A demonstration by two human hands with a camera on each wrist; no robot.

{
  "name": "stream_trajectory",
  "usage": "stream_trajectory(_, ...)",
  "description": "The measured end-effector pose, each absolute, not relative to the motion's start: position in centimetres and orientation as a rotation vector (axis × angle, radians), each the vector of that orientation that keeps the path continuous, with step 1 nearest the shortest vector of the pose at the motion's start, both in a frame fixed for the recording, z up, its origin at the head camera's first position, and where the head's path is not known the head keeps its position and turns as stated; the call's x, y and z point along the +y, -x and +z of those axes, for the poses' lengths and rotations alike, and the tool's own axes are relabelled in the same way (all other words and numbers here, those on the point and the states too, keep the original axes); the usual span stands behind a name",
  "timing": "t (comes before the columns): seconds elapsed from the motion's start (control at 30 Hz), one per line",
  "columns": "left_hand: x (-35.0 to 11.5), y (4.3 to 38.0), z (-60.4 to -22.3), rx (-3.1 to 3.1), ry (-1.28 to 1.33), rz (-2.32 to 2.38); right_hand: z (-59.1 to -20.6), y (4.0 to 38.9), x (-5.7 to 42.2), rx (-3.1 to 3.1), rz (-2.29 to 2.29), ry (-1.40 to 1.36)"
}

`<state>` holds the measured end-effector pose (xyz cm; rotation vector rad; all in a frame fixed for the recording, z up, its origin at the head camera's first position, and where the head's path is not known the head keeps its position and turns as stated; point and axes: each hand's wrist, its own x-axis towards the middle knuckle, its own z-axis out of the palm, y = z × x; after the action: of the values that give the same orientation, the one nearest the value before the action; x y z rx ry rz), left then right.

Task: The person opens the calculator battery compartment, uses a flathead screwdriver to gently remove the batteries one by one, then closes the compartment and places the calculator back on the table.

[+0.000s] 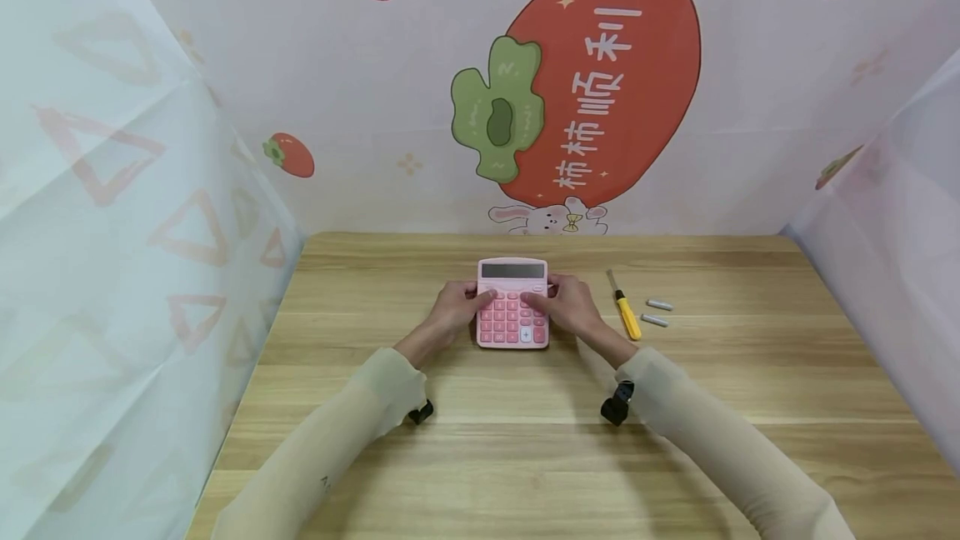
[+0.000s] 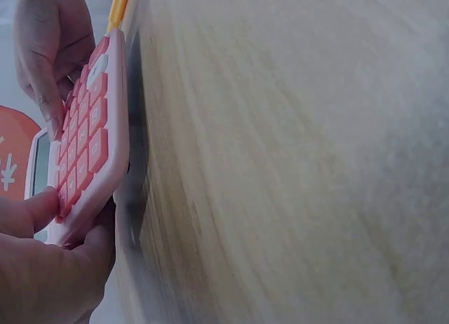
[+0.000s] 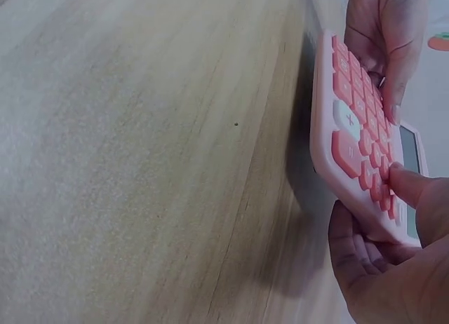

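A pink calculator [image 1: 513, 307] with a dark display faces up between my two hands, a little above the wooden table. My left hand [image 1: 452, 308] grips its left edge, thumb on top by the keys and fingers beneath. On the opposite edge my right hand [image 1: 572, 305] holds it the same way; in the right wrist view the fingers [image 3: 351, 247] curl under the pink body. The calculator's underside is hidden in every view. To the right of my right hand lies a screwdriver [image 1: 628, 317] with a yellow handle, beside two small silver batteries [image 1: 655, 320].
The wooden table [image 1: 517, 473] runs back to a wall [image 1: 375, 165] printed with persimmons. White sheets [image 1: 112, 273] close off the left and right sides. A black wrist device [image 1: 617, 403] hangs below the right sleeve.
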<state>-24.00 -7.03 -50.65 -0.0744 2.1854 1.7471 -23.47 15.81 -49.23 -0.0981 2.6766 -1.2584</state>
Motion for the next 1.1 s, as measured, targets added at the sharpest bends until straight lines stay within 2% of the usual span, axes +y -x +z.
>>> stream_trajectory(1.1, -6.91, 24.39, -50.93, 2.644, -0.103, 1.420, -50.03, 24.15, 15.64, 2.770, -1.112, 0.108)
